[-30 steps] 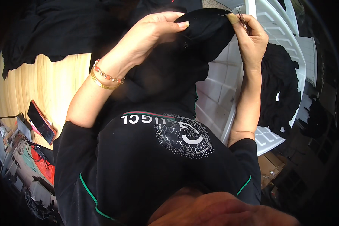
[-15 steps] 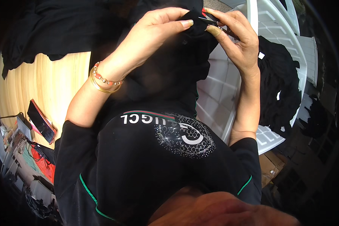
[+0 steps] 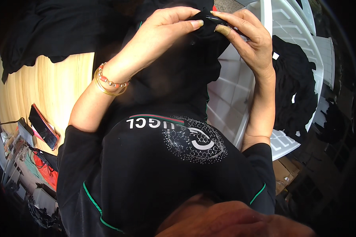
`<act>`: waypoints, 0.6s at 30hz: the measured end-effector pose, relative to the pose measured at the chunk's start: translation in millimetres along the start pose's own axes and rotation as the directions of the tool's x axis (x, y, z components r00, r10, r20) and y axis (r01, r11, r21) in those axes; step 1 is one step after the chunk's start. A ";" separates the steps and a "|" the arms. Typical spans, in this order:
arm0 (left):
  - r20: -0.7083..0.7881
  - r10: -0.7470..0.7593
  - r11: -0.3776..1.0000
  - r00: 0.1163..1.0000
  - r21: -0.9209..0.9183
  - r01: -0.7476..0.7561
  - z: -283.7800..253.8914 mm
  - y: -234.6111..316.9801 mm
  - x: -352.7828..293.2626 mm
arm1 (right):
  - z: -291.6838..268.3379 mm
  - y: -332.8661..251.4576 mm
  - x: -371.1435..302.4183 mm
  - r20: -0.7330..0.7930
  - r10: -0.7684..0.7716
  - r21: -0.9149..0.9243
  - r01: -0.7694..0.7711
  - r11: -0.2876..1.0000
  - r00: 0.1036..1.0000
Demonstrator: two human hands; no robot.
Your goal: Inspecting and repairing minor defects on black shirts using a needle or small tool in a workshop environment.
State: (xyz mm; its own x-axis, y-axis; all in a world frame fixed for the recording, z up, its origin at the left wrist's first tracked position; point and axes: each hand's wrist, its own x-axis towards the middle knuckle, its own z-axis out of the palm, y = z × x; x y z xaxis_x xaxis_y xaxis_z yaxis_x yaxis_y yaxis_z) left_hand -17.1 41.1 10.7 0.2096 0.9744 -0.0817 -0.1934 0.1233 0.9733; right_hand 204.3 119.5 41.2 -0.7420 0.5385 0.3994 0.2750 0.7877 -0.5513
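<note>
My left hand (image 3: 158,39) pinches a fold of black cloth (image 3: 194,55) between thumb and fingers at the top of the view. Close beside it, my right hand (image 3: 254,45) is closed on a small pair of thread snips (image 3: 214,18). Their pale metal tip lies against the pinched fold, and much of their dark body is hidden by the fingers. The cloth hangs down from both hands toward my chest, with a thin green edge on its right side. A bit of red shows just above the right fingertips.
Left, a wood-grain table (image 3: 63,91) carries more black cloth (image 3: 51,31) and a phone (image 3: 42,127) in a red case. Right stands a white plastic basket (image 3: 267,19) with black garments (image 3: 292,87) by it. A cardboard box (image 3: 284,173) sits lower right.
The snips' blades showed apart over the cloth before; now their tip looks closer together against it. My right index finger has shifted slightly left, and less red shows.
</note>
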 end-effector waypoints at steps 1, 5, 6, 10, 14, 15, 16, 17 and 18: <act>-0.003 -0.005 1.000 1.000 0.013 0.005 0.3 0.6 -0.2 | -0.3 0.4 0.1 0.004 -0.013 0.002 0.013 1.000 1.000; -0.051 0.077 0.986 0.996 0.150 -0.069 -0.6 -6.3 -0.3 | 3.0 -1.3 0.8 -0.027 -0.003 -0.016 0.002 1.000 1.000; -0.050 0.076 0.986 0.996 0.149 -0.068 -3.5 -9.9 0.5 | 4.3 -1.1 0.1 -0.053 0.018 -0.011 -0.018 1.000 0.998; -0.048 0.271 0.716 0.961 0.678 -0.168 -17.1 -21.6 2.8 | 7.5 0.2 -0.5 -0.087 0.059 -0.020 -0.061 0.998 0.994; -0.095 -0.044 0.952 0.995 0.296 0.070 -25.8 -25.1 8.4 | 9.6 -1.9 -1.3 0.051 0.178 0.040 -0.180 0.983 0.983; -0.125 0.007 0.994 0.992 0.112 0.007 -25.0 -27.2 9.9 | 15.2 1.3 -0.5 0.061 0.106 0.115 -0.112 0.987 0.993; -0.127 0.008 0.994 0.992 0.113 0.006 -24.6 -26.9 10.6 | 18.7 2.8 0.1 0.065 0.032 0.190 -0.044 0.981 0.997; -0.136 0.042 0.999 0.990 0.016 -0.040 -23.7 -24.6 11.5 | 18.7 -0.4 -0.6 0.134 0.070 0.191 -0.095 0.977 0.988; -0.148 0.074 0.993 0.986 -0.083 -0.087 -22.7 -22.6 13.0 | 21.3 -0.2 -1.3 0.134 0.069 0.191 -0.094 0.977 0.989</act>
State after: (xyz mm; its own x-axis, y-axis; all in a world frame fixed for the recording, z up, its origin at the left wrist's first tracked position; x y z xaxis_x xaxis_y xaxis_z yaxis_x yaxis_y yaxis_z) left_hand -31.7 55.2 -17.2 0.0505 0.9979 -0.0406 -0.2898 0.0535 0.9556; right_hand 192.3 112.2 25.1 -0.7965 0.5467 0.2585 0.2217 0.6617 -0.7163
